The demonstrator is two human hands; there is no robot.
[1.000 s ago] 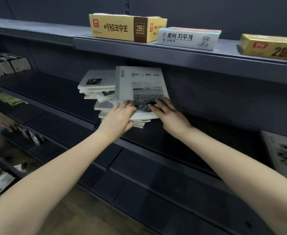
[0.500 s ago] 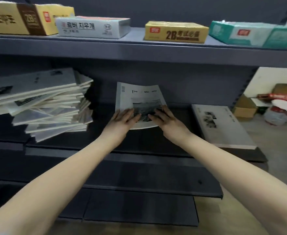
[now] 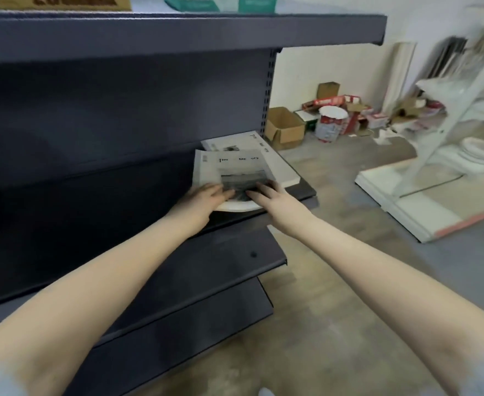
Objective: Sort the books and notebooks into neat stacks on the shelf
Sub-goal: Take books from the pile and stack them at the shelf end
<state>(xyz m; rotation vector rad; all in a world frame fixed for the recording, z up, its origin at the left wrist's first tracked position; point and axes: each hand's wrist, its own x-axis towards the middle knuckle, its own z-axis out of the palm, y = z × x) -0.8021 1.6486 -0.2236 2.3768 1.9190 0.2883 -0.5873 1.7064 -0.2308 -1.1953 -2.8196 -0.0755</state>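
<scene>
You are gripping the near edge of the booklet (image 3: 232, 164) with your left hand (image 3: 203, 200) and right hand (image 3: 272, 195) close together while it is lying askew atop the white book (image 3: 282, 170) at the right end of the shelf (image 3: 302, 192), so I am suggesting twisting it square before letting go.

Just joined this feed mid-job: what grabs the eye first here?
The grey booklet with a dark photo on its cover, at the right end of the middle shelf. The left hand and right hand hold its near edge, fingers spread on top. It overlaps a larger white book lying there, and off to the right cardboard boxes clutter the floor by the wall.
</scene>
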